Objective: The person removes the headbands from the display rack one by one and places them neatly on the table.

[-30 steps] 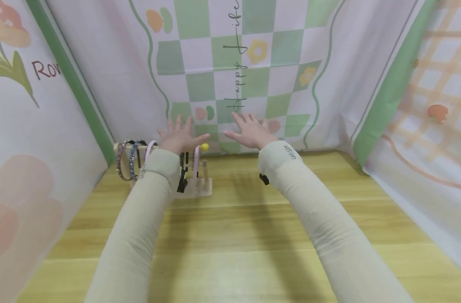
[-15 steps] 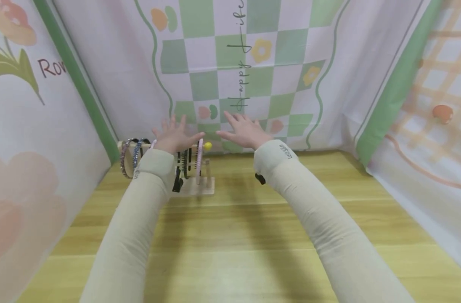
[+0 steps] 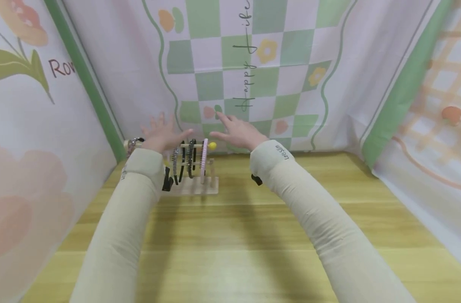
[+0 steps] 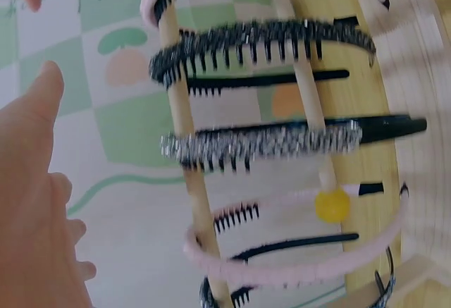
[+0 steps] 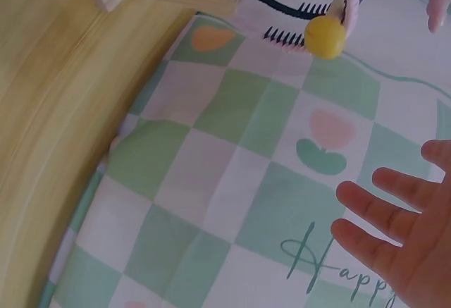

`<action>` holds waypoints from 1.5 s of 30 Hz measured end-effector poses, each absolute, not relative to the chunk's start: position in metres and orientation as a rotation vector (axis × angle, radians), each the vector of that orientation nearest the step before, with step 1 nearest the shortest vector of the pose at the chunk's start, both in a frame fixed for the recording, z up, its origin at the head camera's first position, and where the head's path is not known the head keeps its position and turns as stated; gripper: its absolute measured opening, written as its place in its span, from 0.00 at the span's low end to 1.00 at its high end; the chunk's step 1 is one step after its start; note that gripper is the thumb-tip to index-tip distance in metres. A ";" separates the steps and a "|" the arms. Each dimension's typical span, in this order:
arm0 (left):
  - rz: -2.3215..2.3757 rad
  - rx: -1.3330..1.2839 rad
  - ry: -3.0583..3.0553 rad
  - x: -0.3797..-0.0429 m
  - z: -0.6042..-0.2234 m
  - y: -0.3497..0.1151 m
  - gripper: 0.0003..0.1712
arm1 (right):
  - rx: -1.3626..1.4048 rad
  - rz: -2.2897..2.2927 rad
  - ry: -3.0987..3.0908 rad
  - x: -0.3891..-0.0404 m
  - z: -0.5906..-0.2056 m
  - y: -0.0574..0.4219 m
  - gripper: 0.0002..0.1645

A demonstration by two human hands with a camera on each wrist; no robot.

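Reaching forward over the wooden bench (image 3: 253,235), both hands are hovering with fingers spread and released, grasping nothing.

Left hand (image 3: 160,134): hanging just above the left part of the headband rack (image 3: 194,185), palm down, not touching it as far as the head view is showing. Its wrist view is showing the thumb (image 4: 42,96) lying beside the rack's top bar (image 4: 187,153), apart from it.

Right hand (image 3: 238,131): floating to the right of the rack's end, near the yellow knob (image 3: 212,146) but clear of it. The wrist view is showing straight fingers (image 5: 384,213) in front of the checked cloth (image 3: 253,63).

Rack: standing on the bench at the back left, close to the cloth backdrop; a light wooden base carrying upright posts and a horizontal bar tipped with the yellow knob.

Headbands hanging on the bar:
- a pink one (image 3: 204,158) sitting nearest the knob;
- a dark glittery toothed one (image 4: 261,40) next to it;
- a silver glittery one (image 4: 261,142) further along;
- another pink one (image 4: 296,269) beyond that;
- a beaded one (image 3: 131,145) peeking out at the far left, partly hidden by the left hand.

Sleeves (image 3: 313,219): pale beige, covering both arms to the wrist.
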State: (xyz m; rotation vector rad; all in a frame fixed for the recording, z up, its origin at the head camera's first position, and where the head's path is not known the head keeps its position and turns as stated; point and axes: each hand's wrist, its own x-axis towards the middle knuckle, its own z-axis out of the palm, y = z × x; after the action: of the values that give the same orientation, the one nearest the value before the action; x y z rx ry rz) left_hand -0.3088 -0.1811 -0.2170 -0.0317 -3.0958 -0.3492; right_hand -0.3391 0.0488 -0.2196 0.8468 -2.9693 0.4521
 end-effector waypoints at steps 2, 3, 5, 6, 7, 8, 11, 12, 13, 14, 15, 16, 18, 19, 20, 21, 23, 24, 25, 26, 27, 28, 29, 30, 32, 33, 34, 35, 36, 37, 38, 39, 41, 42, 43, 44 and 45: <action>-0.345 -0.022 -3.092 -0.308 -0.215 -0.187 0.59 | 0.848 0.450 -2.967 -0.338 -0.219 0.046 0.51; -0.349 -0.020 -3.090 -0.307 -0.214 -0.190 0.58 | 0.844 0.450 -2.966 -0.337 -0.219 0.045 0.50; -0.362 -0.010 -3.090 -0.306 -0.212 -0.196 0.59 | 0.840 0.443 -2.968 -0.337 -0.219 0.043 0.50; -0.369 -0.004 -3.092 -0.305 -0.212 -0.199 0.59 | 0.840 0.445 -2.968 -0.337 -0.219 0.042 0.50; -0.375 0.004 -3.092 -0.303 -0.211 -0.202 0.59 | 0.845 0.448 -2.966 -0.336 -0.219 0.041 0.50; -0.378 0.014 -3.092 -0.302 -0.211 -0.205 0.59 | 0.845 0.457 -2.966 -0.336 -0.219 0.040 0.50; -0.412 0.042 -3.081 -0.298 -0.211 -0.215 0.58 | 0.857 0.498 -2.971 -0.336 -0.219 0.037 0.50; -0.429 0.051 -3.073 -0.297 -0.211 -0.218 0.58 | 0.862 0.513 -2.972 -0.335 -0.219 0.036 0.50; -0.446 0.059 -3.065 -0.296 -0.212 -0.221 0.58 | 0.867 0.524 -2.975 -0.335 -0.219 0.035 0.50; -0.464 0.067 -3.057 -0.294 -0.213 -0.225 0.58 | 0.868 0.532 -2.979 -0.334 -0.219 0.034 0.50; -0.485 0.074 -3.050 -0.293 -0.214 -0.228 0.58 | 0.876 0.539 -2.981 -0.334 -0.219 0.033 0.50; -0.498 0.081 -3.045 -0.293 -0.216 -0.231 0.59 | 0.884 0.541 -2.981 -0.333 -0.219 0.032 0.50; -0.511 0.088 -3.030 -0.291 -0.219 -0.237 0.59 | 0.898 0.547 -2.978 -0.332 -0.219 0.030 0.49; -0.518 0.091 -3.023 -0.291 -0.220 -0.240 0.59 | 0.901 0.549 -2.977 -0.331 -0.219 0.029 0.49; -0.524 0.094 -3.017 -0.290 -0.221 -0.243 0.59 | 0.905 0.552 -2.974 -0.331 -0.219 0.028 0.49; -0.523 0.095 -3.011 -0.290 -0.222 -0.246 0.59 | 0.911 0.555 -2.970 -0.331 -0.219 0.027 0.49; -0.543 0.092 -2.993 -0.288 -0.224 -0.252 0.59 | 0.914 0.561 -2.966 -0.331 -0.220 0.025 0.50; -0.549 0.089 -2.987 -0.287 -0.224 -0.254 0.58 | 0.914 0.560 -2.964 -0.331 -0.220 0.024 0.50; -0.560 0.087 -2.979 -0.285 -0.225 -0.257 0.58 | 0.917 0.561 -2.961 -0.331 -0.221 0.023 0.50; -0.568 0.082 -2.972 -0.284 -0.225 -0.259 0.58 | 0.924 0.560 -2.957 -0.331 -0.221 0.022 0.50; -0.574 0.075 -2.963 -0.283 -0.226 -0.262 0.57 | 0.932 0.562 -2.954 -0.331 -0.222 0.021 0.50; -0.581 0.071 -2.955 -0.282 -0.227 -0.264 0.57 | 0.937 0.562 -2.952 -0.331 -0.222 0.020 0.50; -0.579 0.066 -2.947 -0.281 -0.229 -0.266 0.57 | 0.942 0.559 -2.948 -0.331 -0.223 0.020 0.50; -0.578 0.062 -2.942 -0.280 -0.230 -0.269 0.56 | 0.946 0.554 -2.944 -0.331 -0.223 0.019 0.50; -0.585 0.060 -2.931 -0.278 -0.233 -0.274 0.57 | 0.961 0.547 -2.939 -0.332 -0.223 0.018 0.50; -0.584 0.059 -2.929 -0.278 -0.235 -0.276 0.57 | 0.963 0.544 -2.939 -0.332 -0.223 0.017 0.50; -0.591 0.060 -2.925 -0.277 -0.236 -0.279 0.57 | 0.964 0.540 -2.941 -0.332 -0.223 0.016 0.50; -0.606 0.058 -2.918 -0.276 -0.238 -0.281 0.57 | 0.966 0.535 -2.944 -0.332 -0.224 0.016 0.50; -0.622 0.054 -2.913 -0.276 -0.240 -0.283 0.57 | 0.970 0.535 -2.947 -0.332 -0.224 0.015 0.50; -0.638 0.050 -2.909 -0.275 -0.241 -0.285 0.57 | 0.973 0.534 -2.952 -0.332 -0.224 0.015 0.51; -0.652 0.043 -2.904 -0.275 -0.243 -0.288 0.57 | 0.971 0.534 -2.953 -0.332 -0.224 0.014 0.50; -0.667 0.038 -2.903 -0.274 -0.245 -0.290 0.57 | 0.973 0.534 -2.953 -0.332 -0.224 0.014 0.51; -0.695 0.026 -2.901 -0.272 -0.249 -0.294 0.56 | 0.975 0.530 -2.954 -0.332 -0.224 0.013 0.50; -0.703 0.022 -2.903 -0.271 -0.251 -0.296 0.56 | 0.975 0.531 -2.954 -0.332 -0.224 0.013 0.50; -0.711 0.021 -2.903 -0.271 -0.253 -0.298 0.56 | 0.976 0.533 -2.954 -0.332 -0.225 0.012 0.50; -0.716 0.023 -2.905 -0.270 -0.256 -0.300 0.55 | 0.978 0.538 -2.951 -0.332 -0.225 0.012 0.50; -0.720 0.024 -2.905 -0.269 -0.258 -0.302 0.55 | 0.984 0.542 -2.951 -0.332 -0.225 0.012 0.50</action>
State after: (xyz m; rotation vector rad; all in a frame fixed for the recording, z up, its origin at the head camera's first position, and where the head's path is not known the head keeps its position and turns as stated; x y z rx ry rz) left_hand -0.2695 -0.3025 -0.2581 0.0244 -2.9049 -0.7201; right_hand -0.3320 0.0120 -0.2254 0.9838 -2.9505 0.5420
